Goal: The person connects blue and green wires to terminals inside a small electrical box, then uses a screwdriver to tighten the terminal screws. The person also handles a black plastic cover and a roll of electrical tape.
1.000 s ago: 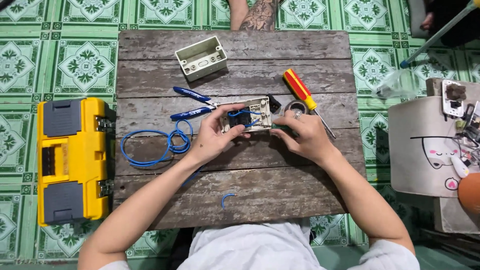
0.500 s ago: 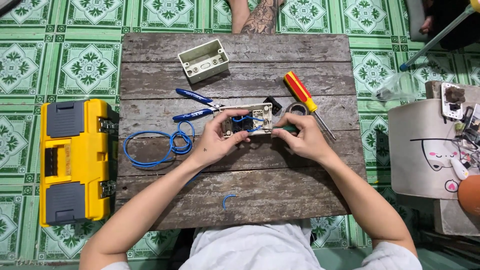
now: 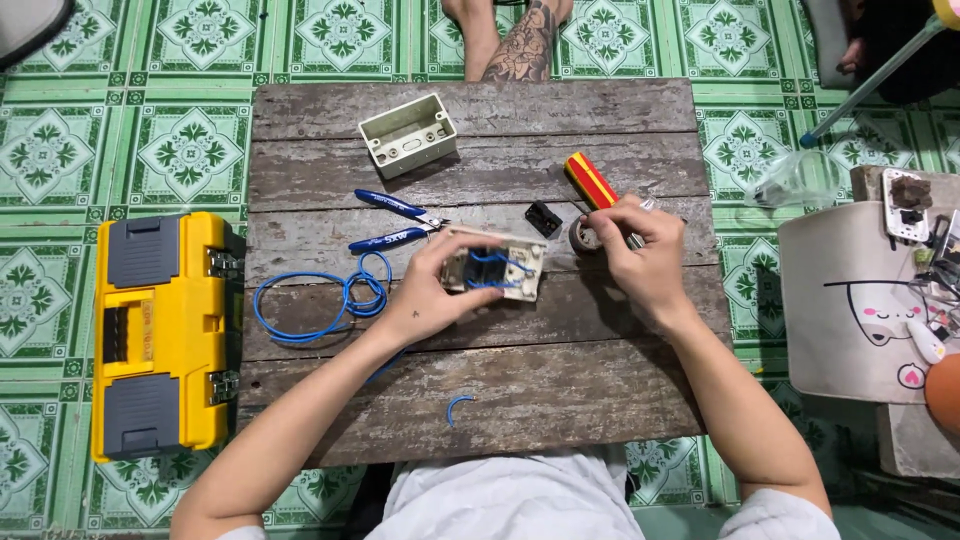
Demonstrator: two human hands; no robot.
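Right hand (image 3: 640, 245) now off the one switch plate (image 3: 495, 265), grasping one screwdriver (image 3: 592, 182); left hand (image 3: 440, 290) gripping plate.

Bright even overhead light, soft short shadows, sharp focus, no glare, slight edge distortion.

Rough, weathered grey wood: table (image 3: 480, 390). Glossy yellow plastic: toolbox (image 3: 160, 335). Smooth cream plastic: box (image 3: 407, 134) near far edge, switch plate (image 3: 493, 264). Shiny blue-sheathed wire (image 3: 315, 300). Glossy red-yellow plastic: screwdriver (image 3: 590, 181) handle.

Blue wire (image 3: 318, 300), yellow-grey toolbox (image 3: 160, 335), green patterned floor tiles (image 3: 120, 150)
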